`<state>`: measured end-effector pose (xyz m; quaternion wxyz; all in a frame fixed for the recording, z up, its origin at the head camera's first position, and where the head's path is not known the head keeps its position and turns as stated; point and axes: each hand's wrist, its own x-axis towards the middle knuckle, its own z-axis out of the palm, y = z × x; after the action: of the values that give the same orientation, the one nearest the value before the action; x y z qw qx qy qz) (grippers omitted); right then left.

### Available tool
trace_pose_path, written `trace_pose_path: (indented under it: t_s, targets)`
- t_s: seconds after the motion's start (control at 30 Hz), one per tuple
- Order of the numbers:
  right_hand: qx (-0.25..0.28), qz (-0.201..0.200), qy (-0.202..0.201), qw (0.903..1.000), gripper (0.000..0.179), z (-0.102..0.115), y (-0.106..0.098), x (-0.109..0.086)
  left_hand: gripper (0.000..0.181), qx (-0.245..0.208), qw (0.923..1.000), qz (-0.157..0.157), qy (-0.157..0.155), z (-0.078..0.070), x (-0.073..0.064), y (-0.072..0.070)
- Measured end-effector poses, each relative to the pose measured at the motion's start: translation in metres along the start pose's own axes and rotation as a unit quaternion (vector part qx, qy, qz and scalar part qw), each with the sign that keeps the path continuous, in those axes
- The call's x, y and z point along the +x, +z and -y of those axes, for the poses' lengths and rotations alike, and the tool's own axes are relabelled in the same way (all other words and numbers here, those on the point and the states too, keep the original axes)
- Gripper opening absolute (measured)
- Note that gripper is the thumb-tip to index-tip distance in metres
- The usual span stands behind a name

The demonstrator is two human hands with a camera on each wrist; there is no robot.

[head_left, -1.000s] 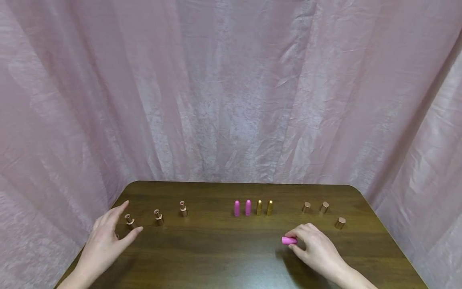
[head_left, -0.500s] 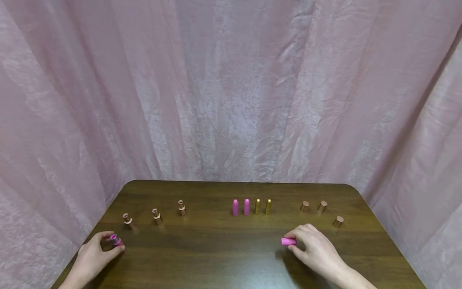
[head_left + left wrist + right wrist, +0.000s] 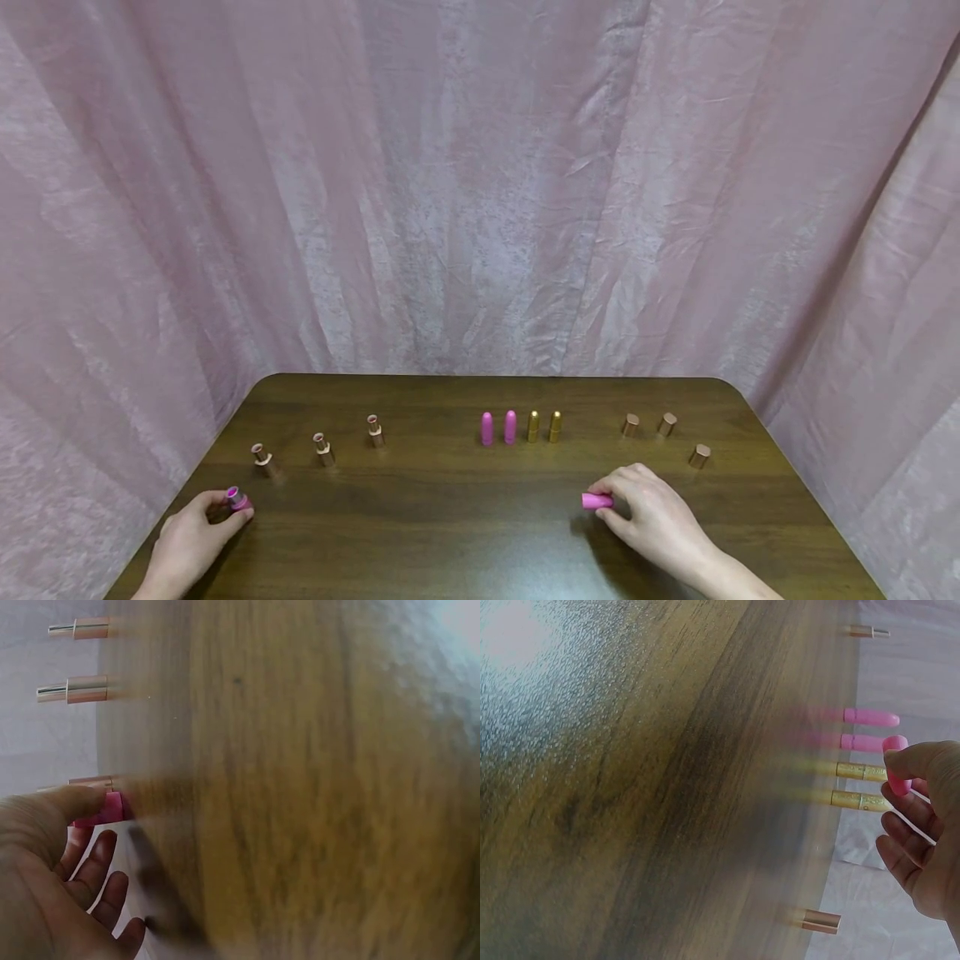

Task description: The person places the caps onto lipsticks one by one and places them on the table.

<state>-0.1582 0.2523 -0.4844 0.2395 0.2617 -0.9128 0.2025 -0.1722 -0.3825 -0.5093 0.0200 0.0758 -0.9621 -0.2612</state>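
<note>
At the table's left edge my left hand (image 3: 183,542) pinches a pink lipstick base (image 3: 240,502) between thumb and fingers, its silver inner tube pointing up. In the left wrist view the thumb covers part of this base (image 3: 114,808); whether it touches the table I cannot tell. My right hand (image 3: 660,521), right of centre, holds a pink lipstick cap (image 3: 594,501) on its side just over the table, open end facing left. In the right wrist view thumb and forefinger pinch the cap (image 3: 897,776), while the other fingers curl loosely below.
Rose-gold lipstick bases (image 3: 262,460) without caps stand at the left. Closed pink lipsticks (image 3: 487,429) and gold ones (image 3: 533,427) stand in a row at the back middle. Rose-gold caps (image 3: 700,456) stand at the right. A pink curtain (image 3: 480,208) hangs behind the wooden table (image 3: 420,533).
My left hand came down and back from above the left side and took hold of the pink lipstick base. The right hand with the pink cap has stayed nearly still.
</note>
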Motion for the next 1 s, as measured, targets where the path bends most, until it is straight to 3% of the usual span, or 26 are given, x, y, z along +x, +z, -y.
trace_pose_path:
  t_s: [0.3,0.53,0.8,1.0]
  targets:
    - [-0.002,-0.002,-0.004,1.0,0.036,0.0,0.001,0.001,0.053,-0.014,0.9995,-0.024,0.011,-0.009,-0.003,0.0]
    - [-0.001,-0.001,0.006,1.0,0.036,0.001,-0.001,0.003,0.033,-0.024,0.993,-0.073,0.09,-0.041,-0.005,0.005]
    - [-0.006,-0.01,0.004,0.9999,0.036,0.001,-0.001,0.003,0.025,-0.018,0.9751,-0.123,0.184,-0.079,-0.013,0.014]
    - [-0.007,-0.014,0.005,0.9999,0.036,0.001,-0.003,0.003,0.035,0.005,0.9452,-0.162,0.283,-0.103,-0.018,0.021]
